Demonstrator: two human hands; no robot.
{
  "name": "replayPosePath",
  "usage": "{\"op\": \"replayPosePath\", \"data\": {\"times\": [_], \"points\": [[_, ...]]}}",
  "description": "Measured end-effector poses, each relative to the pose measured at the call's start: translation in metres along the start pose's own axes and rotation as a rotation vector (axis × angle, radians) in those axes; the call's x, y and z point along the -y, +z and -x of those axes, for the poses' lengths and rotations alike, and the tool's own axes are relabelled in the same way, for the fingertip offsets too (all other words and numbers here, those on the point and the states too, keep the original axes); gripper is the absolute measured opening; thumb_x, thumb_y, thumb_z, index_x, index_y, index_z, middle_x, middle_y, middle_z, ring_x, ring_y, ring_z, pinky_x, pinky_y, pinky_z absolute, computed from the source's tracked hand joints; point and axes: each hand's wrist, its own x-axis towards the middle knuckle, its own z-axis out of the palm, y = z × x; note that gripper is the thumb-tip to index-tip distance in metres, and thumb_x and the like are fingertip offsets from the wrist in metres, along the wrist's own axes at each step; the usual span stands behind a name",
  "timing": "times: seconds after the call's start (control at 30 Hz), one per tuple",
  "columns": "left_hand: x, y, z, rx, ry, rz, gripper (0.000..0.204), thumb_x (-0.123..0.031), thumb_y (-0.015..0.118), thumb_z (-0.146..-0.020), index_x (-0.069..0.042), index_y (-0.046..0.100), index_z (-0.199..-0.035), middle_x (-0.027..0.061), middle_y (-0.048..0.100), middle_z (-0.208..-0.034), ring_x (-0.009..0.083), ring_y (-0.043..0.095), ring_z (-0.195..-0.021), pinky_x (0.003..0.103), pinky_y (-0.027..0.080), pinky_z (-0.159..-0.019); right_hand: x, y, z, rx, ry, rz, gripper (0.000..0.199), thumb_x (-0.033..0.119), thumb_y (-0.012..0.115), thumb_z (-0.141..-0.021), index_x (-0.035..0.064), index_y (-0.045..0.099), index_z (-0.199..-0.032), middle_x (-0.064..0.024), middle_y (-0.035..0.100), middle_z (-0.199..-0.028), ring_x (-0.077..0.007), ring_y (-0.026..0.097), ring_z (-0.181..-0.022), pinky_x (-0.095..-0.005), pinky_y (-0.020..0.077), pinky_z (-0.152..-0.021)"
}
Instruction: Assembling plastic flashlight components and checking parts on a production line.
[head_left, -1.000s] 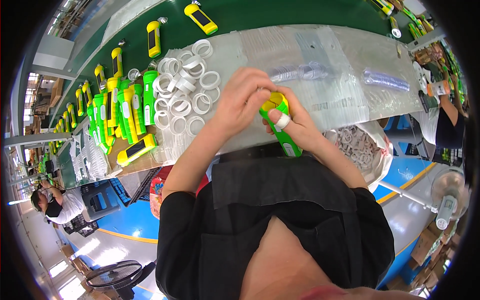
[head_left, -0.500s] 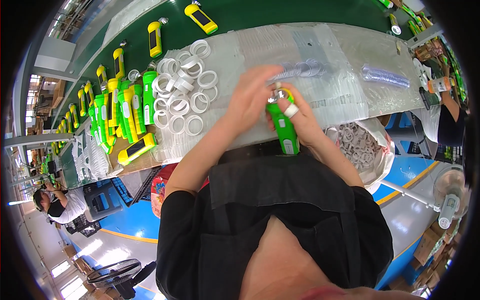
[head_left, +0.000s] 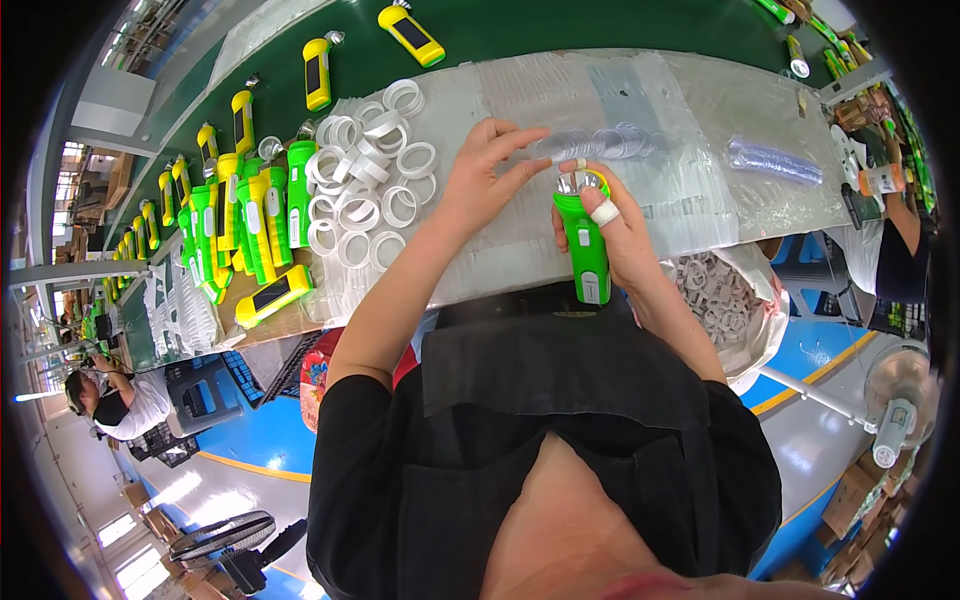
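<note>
My right hand (head_left: 622, 225) is wrapped round a green flashlight (head_left: 588, 255), held upright near my apron with its shiny reflector head (head_left: 577, 183) uppermost. White tape bands its thumb and a fingertip. To the left of that head, my left hand (head_left: 485, 180) hovers with thumb and fingers apart. Its fingertips are near the left end of a row of thin clear discs (head_left: 620, 140) on the plastic-covered table (head_left: 480, 250); whether a clear disc is between them is hard to make out. White rings (head_left: 360, 165) lie heaped left of this hand.
Several green and yellow flashlights (head_left: 245, 215) crowd the table's left end. Others lie along the green belt (head_left: 520, 25) beyond. A clear stack of discs (head_left: 775, 160) is at right. Below it hangs a white sack (head_left: 755, 335) of small rings. A fan (head_left: 895, 400) stands at lower right.
My left hand has drawn back left from the flashlight's head, its fingers spreading. My right hand has shifted slightly right with the flashlight, which stands more upright now.
</note>
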Motion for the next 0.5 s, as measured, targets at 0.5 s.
{"op": "replayPosePath", "data": {"times": [0.5], "points": [[0.005, 0.010, 0.013, -0.035, 0.089, -0.275, 0.032, -0.018, 0.072, -0.080, -0.004, 0.065, -0.108, 0.0115, 0.062, -0.105, 0.0302, 0.057, -0.098, 0.039, 0.049, -0.082, -0.009, -0.029, -0.026, -0.120, 0.178, -0.311, 0.046, 0.046, 0.049, -0.097, 0.0092, 0.049, -0.124, -0.0098, 0.058, -0.080, -0.0192, 0.055, -0.064, -0.0333, 0.0455, -0.059]]}}
